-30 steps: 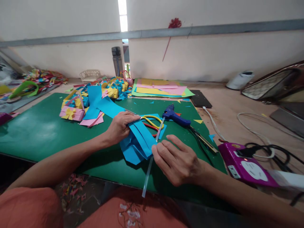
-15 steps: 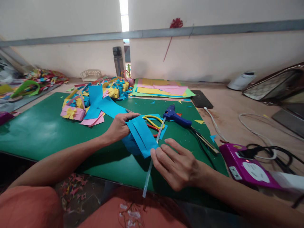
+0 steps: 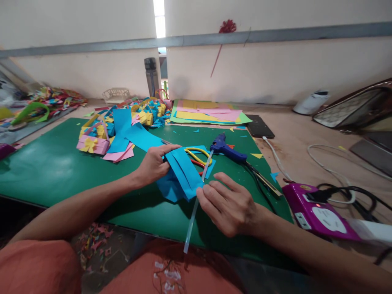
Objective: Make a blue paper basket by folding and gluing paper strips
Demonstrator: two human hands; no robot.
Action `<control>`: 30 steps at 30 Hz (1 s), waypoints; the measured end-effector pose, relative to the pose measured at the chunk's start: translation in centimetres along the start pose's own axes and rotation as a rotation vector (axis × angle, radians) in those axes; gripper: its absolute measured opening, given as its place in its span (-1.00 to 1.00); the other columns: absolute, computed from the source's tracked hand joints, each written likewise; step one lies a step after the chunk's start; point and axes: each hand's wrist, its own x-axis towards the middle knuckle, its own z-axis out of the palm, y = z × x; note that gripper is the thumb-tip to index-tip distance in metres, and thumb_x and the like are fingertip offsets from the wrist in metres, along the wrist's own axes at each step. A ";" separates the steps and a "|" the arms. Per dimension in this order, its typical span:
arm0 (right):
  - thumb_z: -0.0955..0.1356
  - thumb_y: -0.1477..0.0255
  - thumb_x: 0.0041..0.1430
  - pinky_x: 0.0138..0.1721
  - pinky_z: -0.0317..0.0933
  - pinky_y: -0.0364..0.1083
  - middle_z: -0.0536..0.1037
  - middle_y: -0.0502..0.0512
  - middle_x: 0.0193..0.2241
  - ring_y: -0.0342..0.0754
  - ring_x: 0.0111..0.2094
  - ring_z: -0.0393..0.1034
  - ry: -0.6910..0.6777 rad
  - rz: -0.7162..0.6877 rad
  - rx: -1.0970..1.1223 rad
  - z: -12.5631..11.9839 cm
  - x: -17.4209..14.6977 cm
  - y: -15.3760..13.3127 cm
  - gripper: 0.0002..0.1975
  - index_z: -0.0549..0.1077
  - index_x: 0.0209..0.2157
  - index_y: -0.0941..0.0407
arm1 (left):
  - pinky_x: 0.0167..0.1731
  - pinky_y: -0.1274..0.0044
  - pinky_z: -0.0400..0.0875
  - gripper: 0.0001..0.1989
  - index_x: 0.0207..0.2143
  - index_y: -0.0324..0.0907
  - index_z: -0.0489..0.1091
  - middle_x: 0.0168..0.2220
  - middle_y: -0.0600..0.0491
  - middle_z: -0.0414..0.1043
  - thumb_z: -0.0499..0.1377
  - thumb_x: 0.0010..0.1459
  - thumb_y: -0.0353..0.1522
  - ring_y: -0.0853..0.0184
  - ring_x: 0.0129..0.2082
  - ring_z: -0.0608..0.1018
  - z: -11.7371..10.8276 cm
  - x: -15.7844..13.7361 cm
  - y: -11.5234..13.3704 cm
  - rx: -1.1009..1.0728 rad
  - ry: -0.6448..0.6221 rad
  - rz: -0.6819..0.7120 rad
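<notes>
A folded piece of blue paper (image 3: 185, 169) is held between my two hands above the green mat (image 3: 76, 179). My left hand (image 3: 154, 163) pinches its upper left end. At the lower right corner, the thumb and fingers of my right hand (image 3: 226, 204) are closed on the same paper. A clear glue stick (image 3: 191, 228) sticks out from the back of a blue glue gun (image 3: 228, 149) and passes beneath that corner. Behind the folded paper lie scissors (image 3: 199, 155) with yellow and red handles, partly covered.
Small paper baskets (image 3: 93, 143) and loose blue sheets (image 3: 121, 130) lie at the left. Coloured paper sheets (image 3: 208, 112) are stacked at the back, beside a black phone (image 3: 260, 126). A cutter (image 3: 265, 183) and a purple power strip (image 3: 318, 212) with cables are at the right.
The blue paper has tilted slightly, showing more of its lower left part. My right hand has shifted a little upward; both hands keep their hold.
</notes>
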 end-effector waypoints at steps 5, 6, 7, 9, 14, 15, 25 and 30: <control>0.21 0.62 0.14 -0.32 0.20 -0.07 0.41 0.04 -0.61 -0.14 -0.53 0.23 0.009 0.149 0.018 0.6 -0.1 0.6 -0.79 0.40 -0.51 0.17 | -0.08 0.34 0.38 -0.66 -0.12 -0.23 0.43 -0.13 -0.08 0.47 0.08 0.02 -0.53 0.24 -0.10 0.46 0.0 -0.1 -0.6 0.220 0.093 0.230; 0.23 0.63 0.13 -0.33 0.20 -0.08 0.40 0.03 -0.62 -0.15 -0.53 0.22 0.016 0.165 0.018 0.8 -0.1 0.7 -0.79 0.39 -0.52 0.17 | -0.08 0.32 0.37 -0.68 -0.14 -0.22 0.44 -0.11 -0.09 0.45 0.08 0.03 -0.54 0.24 -0.08 0.44 0.0 -0.2 -0.6 0.259 0.091 0.288; 0.23 0.63 0.11 -0.33 0.20 -0.08 0.40 0.04 -0.62 -0.15 -0.53 0.22 0.019 0.171 0.020 0.8 -0.1 0.7 -0.80 0.39 -0.53 0.18 | -0.08 0.30 0.37 -0.70 -0.17 -0.21 0.45 -0.11 -0.10 0.44 0.08 0.05 -0.54 0.24 -0.08 0.43 0.1 -0.2 -0.7 0.287 0.079 0.342; 0.23 0.64 0.10 -0.33 0.19 -0.08 0.41 0.04 -0.61 -0.14 -0.52 0.22 0.018 0.176 0.023 0.9 -0.1 0.8 -0.80 0.38 -0.53 0.18 | -0.10 0.30 0.38 -0.77 -0.25 -0.20 0.46 -0.12 -0.10 0.45 0.06 0.10 -0.52 0.25 -0.08 0.43 0.2 -0.3 -0.7 0.304 0.050 0.439; 0.23 0.62 0.13 -0.31 0.18 -0.10 0.40 0.03 -0.60 -0.15 -0.51 0.22 0.001 0.198 -0.001 0.7 -0.1 1.0 -0.79 0.36 -0.54 0.15 | -0.13 0.34 0.39 -0.84 -0.30 -0.18 0.45 -0.21 -0.07 0.51 0.07 0.17 -0.42 0.26 -0.12 0.47 0.6 -0.7 -0.6 0.305 0.016 0.555; 0.23 0.62 0.13 -0.31 0.17 -0.10 0.39 0.03 -0.60 -0.15 -0.51 0.22 -0.002 0.203 -0.002 0.7 -0.1 1.0 -0.79 0.36 -0.54 0.15 | -0.14 0.35 0.39 -0.84 -0.31 -0.18 0.45 -0.23 -0.07 0.52 0.06 0.18 -0.41 0.26 -0.14 0.48 0.6 -0.8 -0.5 0.309 0.013 0.564; 0.20 0.63 0.14 -0.32 0.19 -0.09 0.40 0.06 -0.60 -0.13 -0.51 0.21 -0.008 0.173 0.058 1.1 -0.3 0.9 -0.78 0.39 -0.50 0.18 | -0.26 0.44 0.44 -0.81 -0.28 -0.27 0.43 -0.27 -0.10 0.54 0.02 0.19 -0.45 0.31 -0.27 0.54 0.7 -1.3 0.5 0.248 -0.157 0.627; 0.20 0.62 0.14 -0.34 0.18 -0.10 0.37 0.05 -0.61 -0.13 -0.52 0.18 -0.026 0.169 0.078 1.3 -0.4 0.7 -0.77 0.40 -0.51 0.18 | -0.34 0.47 0.44 -0.79 -0.34 -0.26 0.43 -0.33 -0.08 0.54 0.00 0.20 -0.45 0.32 -0.33 0.54 0.8 -1.3 0.5 0.257 -0.138 0.627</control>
